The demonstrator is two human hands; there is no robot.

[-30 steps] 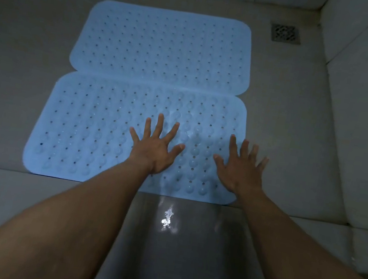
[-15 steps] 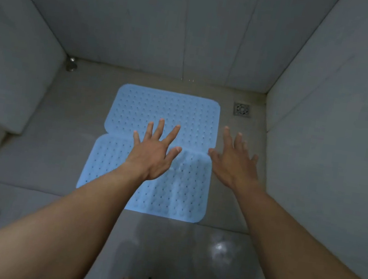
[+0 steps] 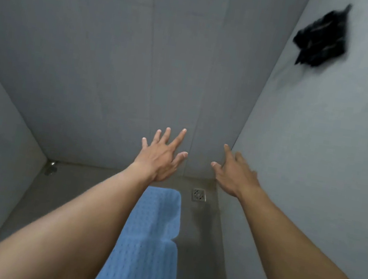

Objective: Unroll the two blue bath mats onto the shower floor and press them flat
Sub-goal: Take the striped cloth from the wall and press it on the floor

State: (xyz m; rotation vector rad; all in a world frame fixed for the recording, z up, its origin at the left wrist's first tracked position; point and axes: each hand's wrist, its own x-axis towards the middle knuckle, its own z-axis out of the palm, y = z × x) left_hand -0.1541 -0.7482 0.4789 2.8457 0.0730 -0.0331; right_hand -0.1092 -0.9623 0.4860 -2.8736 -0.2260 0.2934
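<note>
While left hand (image 3: 161,157) and right hand (image 3: 234,176) splay, dimpled mats (image 3: 145,262) lie flat

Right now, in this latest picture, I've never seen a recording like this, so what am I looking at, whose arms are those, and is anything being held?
No machine here: a person wears one wide-angle camera on the head, looking forward and down, so the bare arms are the wearer's own. The left hand and right hand reach out before the tiled wall, fingers spread, holding nothing. Below, on the grey shower floor, two blue bath mats lie unrolled end to end: the far mat and the near mat, partly hidden by the left forearm. A square drain sits right of the far mat. The dark shape high on the right wall is too blurred to identify.
</note>
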